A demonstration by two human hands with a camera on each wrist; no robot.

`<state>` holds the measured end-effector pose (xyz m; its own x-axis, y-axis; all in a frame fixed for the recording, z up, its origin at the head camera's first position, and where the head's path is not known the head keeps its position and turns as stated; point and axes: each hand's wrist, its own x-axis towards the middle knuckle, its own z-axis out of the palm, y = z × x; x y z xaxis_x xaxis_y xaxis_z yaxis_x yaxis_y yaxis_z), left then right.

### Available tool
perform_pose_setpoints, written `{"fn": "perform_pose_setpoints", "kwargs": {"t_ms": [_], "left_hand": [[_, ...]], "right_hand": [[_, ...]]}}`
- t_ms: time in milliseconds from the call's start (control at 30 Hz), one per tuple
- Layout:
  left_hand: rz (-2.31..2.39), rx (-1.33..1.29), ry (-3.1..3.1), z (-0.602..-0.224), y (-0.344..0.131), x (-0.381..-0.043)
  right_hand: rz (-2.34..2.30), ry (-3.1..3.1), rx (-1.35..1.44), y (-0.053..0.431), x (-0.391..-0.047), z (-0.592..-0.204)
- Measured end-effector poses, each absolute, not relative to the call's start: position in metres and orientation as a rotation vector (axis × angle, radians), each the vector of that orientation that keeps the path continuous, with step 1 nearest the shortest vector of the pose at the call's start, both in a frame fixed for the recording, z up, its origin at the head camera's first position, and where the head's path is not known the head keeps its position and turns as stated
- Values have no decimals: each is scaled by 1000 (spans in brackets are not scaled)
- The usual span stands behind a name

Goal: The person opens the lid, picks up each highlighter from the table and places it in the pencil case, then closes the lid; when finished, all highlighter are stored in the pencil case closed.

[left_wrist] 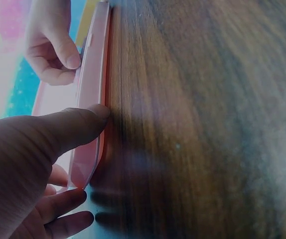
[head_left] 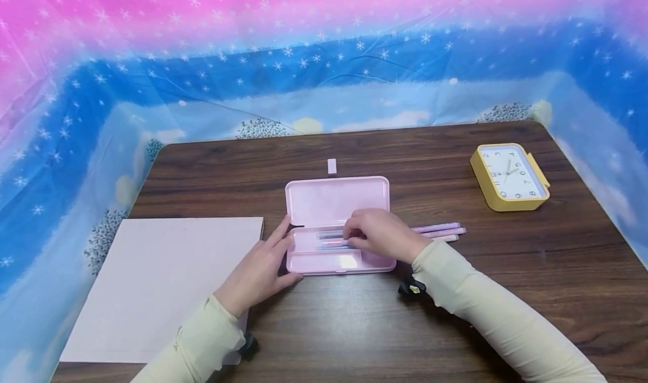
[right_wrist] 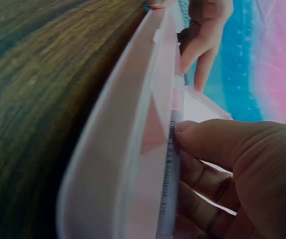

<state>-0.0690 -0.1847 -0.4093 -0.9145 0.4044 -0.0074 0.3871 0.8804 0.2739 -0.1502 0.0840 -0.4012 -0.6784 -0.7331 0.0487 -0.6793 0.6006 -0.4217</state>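
A pink pencil case [head_left: 337, 202] lies with its lid tipped back, and several slim pens [head_left: 330, 242] rest in its rear compartment. My left hand [head_left: 258, 270] holds the case's left end, thumb on the front wall and index finger near the hinge corner. Over the right half of the tray, my right hand [head_left: 382, 234] pinches a pale highlighter [right_wrist: 168, 199] between thumb and fingers. Printed lettering runs along its barrel in the right wrist view. The highlighter lies lengthwise along the tray, partly covered by my fingers.
Pink, purple and white pens [head_left: 445, 231] lie on the table right of the case. A small pale pink block [head_left: 331, 166] sits behind the lid. A large white board [head_left: 167, 287] lies at left, and a yellow clock [head_left: 511, 175] is at the back right.
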Motion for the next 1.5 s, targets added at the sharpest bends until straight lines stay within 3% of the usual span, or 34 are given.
{"fn": "perform_pose_setpoints", "kwargs": {"t_ms": [800, 1500], "left_hand": [[405, 606, 2971, -406, -184, -68], [391, 614, 2975, -407, -183, -69]], "right_hand": [[-750, 2673, -1158, 97, -142, -387], [-794, 2807, -831, 195, -153, -352]]}}
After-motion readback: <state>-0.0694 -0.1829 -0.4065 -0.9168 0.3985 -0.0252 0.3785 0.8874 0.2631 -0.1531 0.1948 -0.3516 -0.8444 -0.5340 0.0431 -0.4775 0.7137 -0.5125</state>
